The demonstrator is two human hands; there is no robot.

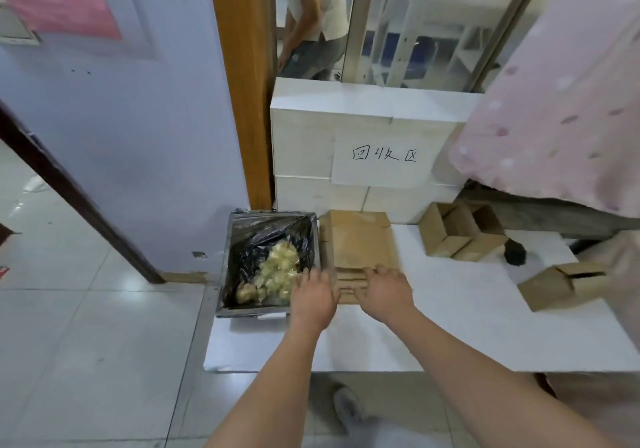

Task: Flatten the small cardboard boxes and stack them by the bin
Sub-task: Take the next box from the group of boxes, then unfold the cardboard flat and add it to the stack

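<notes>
Both hands, left hand (pixel 314 296), right hand (pixel 387 290), resting on flattened boxes (pixel 360 243) beside bin (pixel 223 267)

Only one text can be read. It is a white paper sheet (pixel 381 162) fixed on the front of the stacked white blocks (pixel 304 142), behind the flattened cardboard. On the sheet three Chinese characters are written by hand in dark ink: 回收区. The characters stand in one row, from left to right. No other label, brand or number is readable anywhere.
</notes>
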